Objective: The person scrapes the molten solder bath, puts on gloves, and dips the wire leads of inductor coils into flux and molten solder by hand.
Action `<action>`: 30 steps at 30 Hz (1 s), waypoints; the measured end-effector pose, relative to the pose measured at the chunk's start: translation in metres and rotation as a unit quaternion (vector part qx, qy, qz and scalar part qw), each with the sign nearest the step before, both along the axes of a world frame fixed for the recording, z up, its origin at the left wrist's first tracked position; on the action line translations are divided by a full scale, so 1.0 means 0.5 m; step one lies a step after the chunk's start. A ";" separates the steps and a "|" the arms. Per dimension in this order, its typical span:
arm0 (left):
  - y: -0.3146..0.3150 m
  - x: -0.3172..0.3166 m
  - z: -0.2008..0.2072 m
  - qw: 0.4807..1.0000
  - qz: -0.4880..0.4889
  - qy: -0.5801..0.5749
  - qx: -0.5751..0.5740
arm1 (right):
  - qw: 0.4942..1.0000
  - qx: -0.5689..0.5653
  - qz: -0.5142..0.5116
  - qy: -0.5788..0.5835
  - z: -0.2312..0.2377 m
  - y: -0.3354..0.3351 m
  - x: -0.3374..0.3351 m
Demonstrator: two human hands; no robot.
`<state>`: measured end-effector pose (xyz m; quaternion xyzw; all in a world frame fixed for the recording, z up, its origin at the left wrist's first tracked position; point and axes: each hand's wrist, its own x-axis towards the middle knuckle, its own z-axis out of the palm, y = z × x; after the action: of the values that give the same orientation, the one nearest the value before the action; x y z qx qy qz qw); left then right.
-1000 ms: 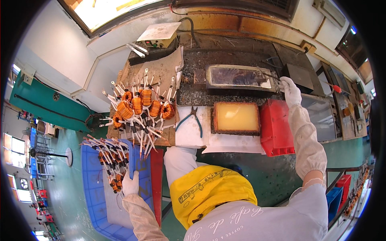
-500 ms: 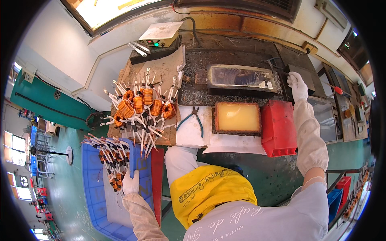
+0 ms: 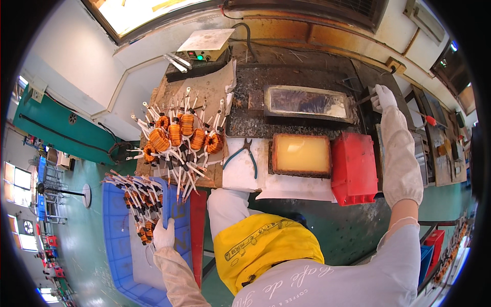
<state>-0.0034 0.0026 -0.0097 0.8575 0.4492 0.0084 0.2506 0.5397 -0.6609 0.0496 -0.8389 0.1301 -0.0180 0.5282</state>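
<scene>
My left hand (image 3: 163, 235), in a white glove, is down in a blue crate (image 3: 115, 256) at the lower left, closed on one of several copper wound coils (image 3: 137, 200) with white sleeved leads. My right hand (image 3: 384, 97), also gloved, is stretched out to the far right. It grips a thin metal tool (image 3: 364, 99) at the right end of a long metal tray of shiny molten metal (image 3: 307, 102). More copper coils (image 3: 179, 137) lie in a heap on a cardboard sheet (image 3: 204, 89) on the bench.
A shallow tray of yellow paste (image 3: 300, 153) sits beside a red bin (image 3: 354, 168). Blue-handled pliers (image 3: 244, 152) lie on white paper. A grey control box with a green light (image 3: 204, 45) stands at the back. A yellow apron (image 3: 263, 250) covers my front.
My right hand has moved up and to the right, from the red bin's far corner to the tool at the end of the metal tray. My left hand has stayed in the crate.
</scene>
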 end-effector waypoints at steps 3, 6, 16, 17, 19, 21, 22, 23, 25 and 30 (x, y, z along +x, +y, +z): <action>-0.001 0.001 0.001 1.000 -0.007 -0.010 0.001 | 1.000 -0.010 -0.024 -0.001 -0.008 -0.012 0.011; -0.004 0.002 0.004 1.000 -0.007 -0.010 0.013 | 0.995 -0.080 -0.052 -0.033 0.001 -0.024 0.021; -0.003 0.002 0.000 1.000 0.002 0.002 0.016 | 0.994 -0.101 -0.044 0.000 -0.003 -0.026 0.028; -0.002 0.003 0.000 1.000 0.004 0.006 0.012 | 0.993 -0.106 -0.046 -0.005 0.000 -0.027 0.027; -0.002 0.002 -0.001 1.000 0.004 0.007 0.013 | 0.995 -0.096 -0.040 -0.009 0.003 -0.025 0.022; -0.002 0.001 -0.003 1.000 -0.004 0.002 0.025 | 0.998 -0.066 -0.022 -0.009 0.003 -0.021 0.015; -0.002 0.000 -0.004 1.000 -0.005 0.001 0.025 | 0.997 -0.069 -0.029 -0.007 0.001 -0.019 0.010; -0.002 -0.001 -0.005 1.000 -0.005 0.000 0.026 | 0.997 -0.072 -0.036 -0.004 -0.002 -0.019 0.005; 0.000 -0.003 -0.007 1.000 -0.006 0.001 0.028 | 0.995 -0.088 -0.041 -0.010 -0.004 -0.023 0.000; 0.006 -0.004 -0.010 1.000 -0.009 0.006 0.028 | 0.992 -0.056 -0.085 -0.072 0.019 -0.117 -0.004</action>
<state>-0.0053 0.0053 -0.0148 0.8681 0.4425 0.0138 0.2244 0.5376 -0.7192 0.0591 -0.8498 0.1615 -0.1303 0.4845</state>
